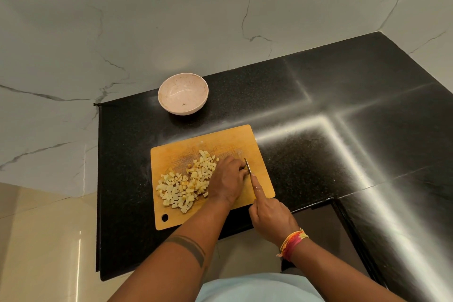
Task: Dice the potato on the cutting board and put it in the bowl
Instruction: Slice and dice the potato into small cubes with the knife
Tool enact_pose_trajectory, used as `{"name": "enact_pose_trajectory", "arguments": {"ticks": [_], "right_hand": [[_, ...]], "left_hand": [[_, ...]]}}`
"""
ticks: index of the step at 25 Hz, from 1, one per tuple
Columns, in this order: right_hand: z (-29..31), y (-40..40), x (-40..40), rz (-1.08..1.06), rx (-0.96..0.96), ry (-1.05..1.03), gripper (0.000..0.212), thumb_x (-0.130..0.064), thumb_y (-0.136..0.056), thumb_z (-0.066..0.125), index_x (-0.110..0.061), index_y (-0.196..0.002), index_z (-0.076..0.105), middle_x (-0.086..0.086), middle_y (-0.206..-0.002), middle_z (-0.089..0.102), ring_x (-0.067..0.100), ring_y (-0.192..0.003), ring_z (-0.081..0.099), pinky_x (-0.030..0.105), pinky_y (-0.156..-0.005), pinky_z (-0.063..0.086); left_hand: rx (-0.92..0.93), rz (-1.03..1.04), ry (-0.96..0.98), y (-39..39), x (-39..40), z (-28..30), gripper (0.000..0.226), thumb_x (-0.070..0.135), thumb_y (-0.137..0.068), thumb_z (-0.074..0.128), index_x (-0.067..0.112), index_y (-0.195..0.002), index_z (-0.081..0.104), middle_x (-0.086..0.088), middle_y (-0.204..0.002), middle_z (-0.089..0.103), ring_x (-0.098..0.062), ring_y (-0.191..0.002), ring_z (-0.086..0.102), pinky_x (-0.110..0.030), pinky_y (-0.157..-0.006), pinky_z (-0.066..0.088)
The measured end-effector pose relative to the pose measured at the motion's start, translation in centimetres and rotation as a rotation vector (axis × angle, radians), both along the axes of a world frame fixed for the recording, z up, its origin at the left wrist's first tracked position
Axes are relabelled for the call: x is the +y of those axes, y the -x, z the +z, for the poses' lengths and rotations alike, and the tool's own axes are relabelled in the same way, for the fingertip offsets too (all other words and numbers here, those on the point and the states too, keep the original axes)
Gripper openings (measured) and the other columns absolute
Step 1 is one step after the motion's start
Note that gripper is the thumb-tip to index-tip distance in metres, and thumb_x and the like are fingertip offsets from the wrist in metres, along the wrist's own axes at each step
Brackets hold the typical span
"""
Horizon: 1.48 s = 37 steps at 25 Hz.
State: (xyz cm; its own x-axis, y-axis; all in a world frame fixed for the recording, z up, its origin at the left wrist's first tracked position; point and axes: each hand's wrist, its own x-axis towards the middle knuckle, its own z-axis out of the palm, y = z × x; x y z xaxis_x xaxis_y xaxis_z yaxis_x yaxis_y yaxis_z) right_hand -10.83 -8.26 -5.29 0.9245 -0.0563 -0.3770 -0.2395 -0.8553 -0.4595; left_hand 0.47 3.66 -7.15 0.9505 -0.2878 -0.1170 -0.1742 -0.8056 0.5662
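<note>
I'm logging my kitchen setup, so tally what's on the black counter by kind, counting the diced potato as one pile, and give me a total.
Bowl: 1, pink, no potato in it
Cutting board: 1, wooden
Knife: 1, held in the right hand
Pile of diced potato: 1, on the board beside the left hand
Total: 4

bare black surface (pixel 318 105) runs wide from 12 to 4 o'clock of the cutting board (pixel 186 147), free room for hands there. bowl (pixel 183 93) sits at 11 o'clock of board, apart from it, w/ an open strip of surface between. marble wall (pixel 73 44) closes off the far side & the 9 o'clock side. on the board, diced potato pile (pixel 186 181) fills the 8 o'clock half; far strip of board bare. knife (pixel 248 167) + both hands crowd the 4 o'clock part.
</note>
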Motion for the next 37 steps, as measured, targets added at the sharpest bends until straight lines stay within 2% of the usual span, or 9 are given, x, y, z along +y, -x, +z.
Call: {"name": "enact_pose_trajectory", "arguments": {"ticks": [3,7,16,20,25,34,37], "right_hand": [[-0.5,1.0,-0.4,0.047,0.05,0.033,0.084,-0.029,-0.101,0.038,-0.033,-0.158,-0.024,0.002,-0.07,0.062,0.025,-0.058,0.058,0.046,-0.058,0.052],[-0.6,3.3,-1.0,0.074,0.075,0.048,0.086,-0.03,-0.099,0.037,-0.034,-0.155,-0.028,0.0,-0.071,0.064,0.024,-0.058,0.059,0.048,-0.06,0.052],[0.1,3.7,-1.4,0.023,0.0,-0.024,0.082,-0.03,-0.1,0.038,-0.039,-0.159,-0.018,-0.008,-0.062,0.054,0.018,-0.054,0.055,0.044,-0.057,0.048],[0.3,1.9,-1.0,0.023,-0.027,-0.023,0.081,-0.029,-0.099,0.039,-0.038,-0.16,-0.013,-0.005,-0.062,0.054,0.021,-0.055,0.054,0.047,-0.056,0.047],[0.1,1.2,-0.6,0.036,-0.003,-0.014,0.08,-0.03,-0.099,0.038,-0.039,-0.159,-0.015,-0.002,-0.064,0.058,0.021,-0.054,0.055,0.048,-0.056,0.049],[-0.1,-0.1,-0.3,0.067,0.01,0.061,0.08,-0.03,-0.1,0.038,-0.029,-0.161,-0.015,0.004,-0.067,0.059,0.024,-0.053,0.054,0.041,-0.053,0.048],[-0.2,0.1,-0.3,0.063,0.021,0.066,0.081,-0.029,-0.101,0.038,-0.028,-0.161,-0.015,0.005,-0.07,0.061,0.025,-0.055,0.055,0.041,-0.054,0.047]], "left_hand": [[0.014,0.012,-0.003,-0.1,-0.1,0.2,0.018,0.03,-0.097,0.063,0.018,-0.108,0.072,0.002,-0.108,0.061,-0.017,-0.105,0.047,-0.028,-0.085,0.039],[-0.008,0.016,-0.007,0.0,-0.1,0.1,0.018,0.031,-0.096,0.064,0.018,-0.107,0.072,0.004,-0.107,0.061,-0.017,-0.104,0.047,-0.03,-0.085,0.041],[-0.025,0.048,0.054,1.1,0.4,-0.5,0.027,0.032,-0.097,0.063,0.023,-0.122,0.066,0.007,-0.114,0.055,-0.012,-0.108,0.049,-0.029,-0.09,0.047],[-0.026,0.057,0.059,0.9,0.5,-0.8,0.023,0.03,-0.097,0.063,0.023,-0.119,0.067,0.007,-0.113,0.055,-0.012,-0.104,0.053,-0.028,-0.087,0.048],[-0.037,0.052,0.053,0.6,0.4,-0.9,0.021,0.029,-0.097,0.064,0.022,-0.116,0.068,0.007,-0.111,0.056,-0.013,-0.103,0.052,-0.029,-0.088,0.048],[-0.082,0.057,0.037,0.1,0.3,-1.1,0.01,0.026,-0.097,0.064,0.022,-0.102,0.071,0.006,-0.104,0.062,-0.018,-0.1,0.05,-0.033,-0.096,0.043],[-0.069,0.074,0.04,0.3,0.0,-0.9,0.011,0.028,-0.097,0.064,0.022,-0.104,0.07,0.007,-0.105,0.06,-0.017,-0.101,0.05,-0.032,-0.092,0.046]]}}
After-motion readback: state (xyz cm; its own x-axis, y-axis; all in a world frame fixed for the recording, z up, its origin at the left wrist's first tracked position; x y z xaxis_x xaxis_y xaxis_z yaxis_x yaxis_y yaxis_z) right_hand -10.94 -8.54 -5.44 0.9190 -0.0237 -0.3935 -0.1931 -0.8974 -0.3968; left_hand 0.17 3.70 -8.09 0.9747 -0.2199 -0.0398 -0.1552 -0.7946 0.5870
